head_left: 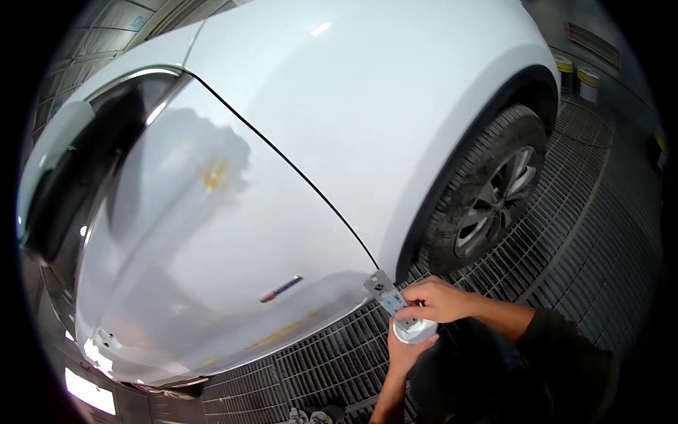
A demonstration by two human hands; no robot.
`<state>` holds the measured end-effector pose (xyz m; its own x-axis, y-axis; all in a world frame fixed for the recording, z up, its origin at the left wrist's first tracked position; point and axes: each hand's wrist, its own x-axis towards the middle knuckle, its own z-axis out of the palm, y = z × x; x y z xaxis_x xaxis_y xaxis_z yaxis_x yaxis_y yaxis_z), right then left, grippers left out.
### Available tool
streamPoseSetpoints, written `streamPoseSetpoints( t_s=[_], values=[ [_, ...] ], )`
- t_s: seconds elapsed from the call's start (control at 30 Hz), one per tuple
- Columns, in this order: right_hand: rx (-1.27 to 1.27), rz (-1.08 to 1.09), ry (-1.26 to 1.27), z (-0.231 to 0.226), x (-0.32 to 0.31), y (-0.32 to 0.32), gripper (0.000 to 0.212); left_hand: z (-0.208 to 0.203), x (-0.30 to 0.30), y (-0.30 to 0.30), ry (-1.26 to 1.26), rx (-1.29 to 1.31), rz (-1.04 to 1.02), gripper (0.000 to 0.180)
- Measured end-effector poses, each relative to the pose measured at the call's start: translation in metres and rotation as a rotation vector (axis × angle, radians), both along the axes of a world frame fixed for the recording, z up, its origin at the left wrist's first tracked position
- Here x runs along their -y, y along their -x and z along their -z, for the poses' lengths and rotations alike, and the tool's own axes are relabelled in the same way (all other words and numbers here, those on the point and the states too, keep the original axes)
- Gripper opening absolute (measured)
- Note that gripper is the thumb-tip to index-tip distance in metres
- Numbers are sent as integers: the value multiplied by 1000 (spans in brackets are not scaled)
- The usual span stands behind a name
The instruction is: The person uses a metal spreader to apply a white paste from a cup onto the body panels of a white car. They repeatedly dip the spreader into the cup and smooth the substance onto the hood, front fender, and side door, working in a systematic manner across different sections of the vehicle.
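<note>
Low beside the white car, my left hand (404, 353) is wrapped round a round white cup-like thing (415, 331); its contents are hard to make out. Above it, my right hand (439, 299) pinches a flat grey rectangular plate (385, 291) with a dark mark and a bluish patch. The plate's lower end reaches the round thing's rim, partly behind my fingers. Left of my hands, the car door (212, 240) has dull grey patches, a yellowish spot (215, 174) and a yellowish streak (282, 332) along its lower part. A narrow dark badge (281, 289) with a red end sits between them.
A dark tyre (452, 205) on a spoked wheel stands just beyond my hands, under the white fender (367, 113). Metal grating (311, 374) covers the floor. Pails with yellow bands (587, 85) stand at the far right. Shoes (311, 415) show at the lower edge.
</note>
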<state>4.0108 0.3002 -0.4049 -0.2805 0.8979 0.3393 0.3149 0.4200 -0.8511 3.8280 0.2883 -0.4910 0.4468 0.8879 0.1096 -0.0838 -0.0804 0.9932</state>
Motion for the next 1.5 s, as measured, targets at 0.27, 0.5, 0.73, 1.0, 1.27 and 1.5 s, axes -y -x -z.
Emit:
streamPoseSetpoints(
  t_s=[0.27, 0.5, 0.73, 1.0, 1.27, 1.5],
  values=[
    [185, 33, -55, -202, -9, -42, 25, -182, -29, -28, -17, 5, 58, 86],
    [220, 261, -232, -445, -71, -52, 27, -393, -77, -64, -36, 116, -87, 88],
    [283, 254, -276, -537, -130, -58, 21, -525, -120, -90, 68, 224, -236, 83],
    [341, 161, -50, -554, -191, -43, 24, -534, -157, -88, 112, 199, -408, 83],
    [341, 50, -81, -524, -222, -43, 26, -521, -171, -93, 140, 218, -452, 71],
    [-90, -4, 91, -564, -291, -59, 20, -522, -177, -93, 154, 171, -454, 77]
  ],
)
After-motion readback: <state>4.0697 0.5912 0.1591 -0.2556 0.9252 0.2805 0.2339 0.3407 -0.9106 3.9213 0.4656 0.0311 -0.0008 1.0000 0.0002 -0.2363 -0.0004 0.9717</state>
